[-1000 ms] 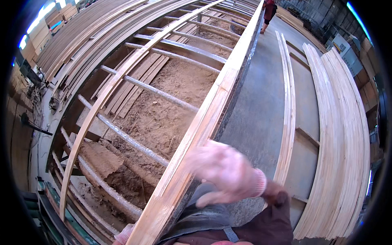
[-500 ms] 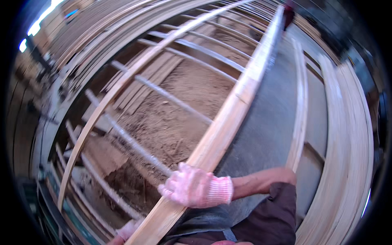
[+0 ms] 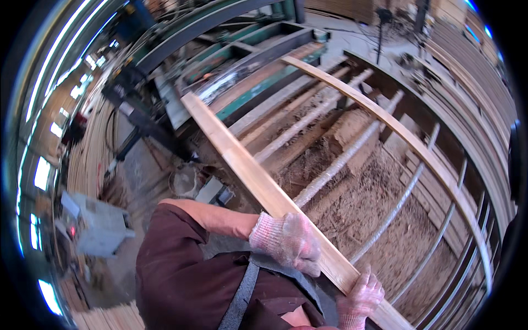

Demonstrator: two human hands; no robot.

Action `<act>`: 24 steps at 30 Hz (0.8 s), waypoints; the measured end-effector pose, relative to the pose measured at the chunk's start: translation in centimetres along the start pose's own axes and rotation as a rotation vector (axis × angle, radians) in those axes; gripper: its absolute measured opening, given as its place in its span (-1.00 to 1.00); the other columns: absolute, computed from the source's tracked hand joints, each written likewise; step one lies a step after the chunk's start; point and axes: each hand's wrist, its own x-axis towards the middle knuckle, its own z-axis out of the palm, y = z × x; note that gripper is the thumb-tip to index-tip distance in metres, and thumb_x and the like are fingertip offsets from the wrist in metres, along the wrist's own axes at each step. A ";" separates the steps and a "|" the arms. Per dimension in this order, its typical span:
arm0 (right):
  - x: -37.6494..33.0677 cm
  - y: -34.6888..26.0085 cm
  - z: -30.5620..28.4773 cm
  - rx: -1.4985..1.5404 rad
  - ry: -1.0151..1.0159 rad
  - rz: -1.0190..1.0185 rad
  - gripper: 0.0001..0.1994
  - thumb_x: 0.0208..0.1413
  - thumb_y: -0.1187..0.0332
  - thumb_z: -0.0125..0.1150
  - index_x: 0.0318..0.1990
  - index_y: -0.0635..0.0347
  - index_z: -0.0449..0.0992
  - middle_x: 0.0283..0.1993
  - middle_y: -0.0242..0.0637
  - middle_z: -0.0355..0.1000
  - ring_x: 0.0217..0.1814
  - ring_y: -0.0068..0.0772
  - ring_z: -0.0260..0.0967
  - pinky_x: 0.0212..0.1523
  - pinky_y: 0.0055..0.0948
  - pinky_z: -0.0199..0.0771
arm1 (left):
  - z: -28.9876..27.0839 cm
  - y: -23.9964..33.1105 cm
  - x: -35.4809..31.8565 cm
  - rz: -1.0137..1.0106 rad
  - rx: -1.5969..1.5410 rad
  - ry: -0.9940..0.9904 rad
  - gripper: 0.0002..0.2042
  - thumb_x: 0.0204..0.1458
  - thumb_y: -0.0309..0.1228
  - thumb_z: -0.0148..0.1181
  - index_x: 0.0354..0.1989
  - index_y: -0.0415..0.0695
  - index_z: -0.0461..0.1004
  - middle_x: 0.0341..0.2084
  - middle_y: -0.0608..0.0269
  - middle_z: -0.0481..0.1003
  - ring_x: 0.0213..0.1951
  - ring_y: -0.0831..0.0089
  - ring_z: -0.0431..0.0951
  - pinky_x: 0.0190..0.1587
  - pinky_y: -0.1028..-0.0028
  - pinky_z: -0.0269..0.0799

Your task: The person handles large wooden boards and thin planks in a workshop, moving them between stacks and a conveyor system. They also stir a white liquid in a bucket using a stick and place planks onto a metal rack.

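A long pale wooden board [image 3: 242,159] runs slantwise from the upper left to the lower right, along the near side of a rack of metal rollers. My left hand [image 3: 287,243], in a pink-and-white knit glove, is closed over its near edge, with the fingertips partly turned from sight. Farther down the same board, my right hand [image 3: 361,292] wears a matching glove, its fingers bent over the top; the thumb is hidden. Beyond lies a second, narrower board [image 3: 379,110], bowed by the lens, across the rollers [image 3: 344,162]. Sawdust and wood scraps [image 3: 357,203] fill the space beneath.
A green-and-dark machine frame [image 3: 258,44] stands past the board's far end. To my left are a grey cabinet [image 3: 102,225], a round bucket [image 3: 186,181] and long stacked timber [image 3: 88,159]. More stacked boards [image 3: 467,93] line the far right.
My view has swung left, bringing the machine frame and cabinet in. My left hand, partly hidden at the lower edge before, now shows fully on the board; both hands remain at it.
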 end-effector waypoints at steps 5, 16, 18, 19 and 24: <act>0.7 0.9 -2.0 0.015 -0.024 -0.098 -0.07 -0.25 0.12 0.64 0.37 0.16 0.40 0.04 0.03 0.55 0.02 0.16 0.52 0.01 0.11 0.52 | 4.9 0.3 -3.7 -0.118 0.060 0.249 -0.68 0.20 -0.07 0.31 -0.50 0.00 0.62 -0.57 0.27 0.57 -0.48 0.23 0.63 -0.46 0.24 0.51; 3.6 1.1 -2.2 -0.100 -0.313 -0.028 0.02 -0.19 -0.02 0.65 0.50 0.01 0.30 0.06 0.09 0.57 0.03 0.21 0.52 0.05 0.07 0.56 | 12.1 -7.0 -7.6 -0.412 0.201 0.517 -0.59 0.21 0.00 0.34 -0.02 -0.09 0.73 -0.20 0.07 0.73 -0.33 0.19 0.77 -0.27 0.29 0.75; 5.1 1.3 -3.0 -0.075 -0.433 0.053 0.02 -0.12 -0.02 0.61 0.54 -0.11 0.23 0.09 0.07 0.55 0.09 0.18 0.50 0.15 0.07 0.50 | 11.7 -7.7 -6.2 -0.422 0.128 0.567 -0.60 0.20 -0.03 0.37 -0.16 -0.19 0.75 -0.33 0.03 0.73 -0.41 0.21 0.77 -0.33 0.35 0.74; 5.1 2.8 -1.6 -0.031 -0.347 0.021 0.06 -0.25 0.06 0.66 0.49 0.06 0.26 0.08 0.08 0.51 0.12 0.19 0.46 0.16 0.10 0.45 | 11.9 -8.8 -5.9 -0.423 0.075 0.617 -0.60 0.20 -0.05 0.39 -0.28 -0.23 0.76 -0.44 0.07 0.72 -0.47 0.24 0.75 -0.35 0.39 0.74; 13.1 9.4 2.8 -0.003 -0.344 -0.054 -0.27 0.11 -0.11 0.37 0.32 0.18 0.42 0.06 0.10 0.50 0.09 0.24 0.47 0.16 0.12 0.47 | 11.7 -13.7 -1.3 -0.527 0.269 0.633 -0.33 0.38 0.18 0.03 -0.70 -0.05 0.45 -0.85 0.40 0.33 -0.85 0.54 0.22 -0.81 0.43 0.14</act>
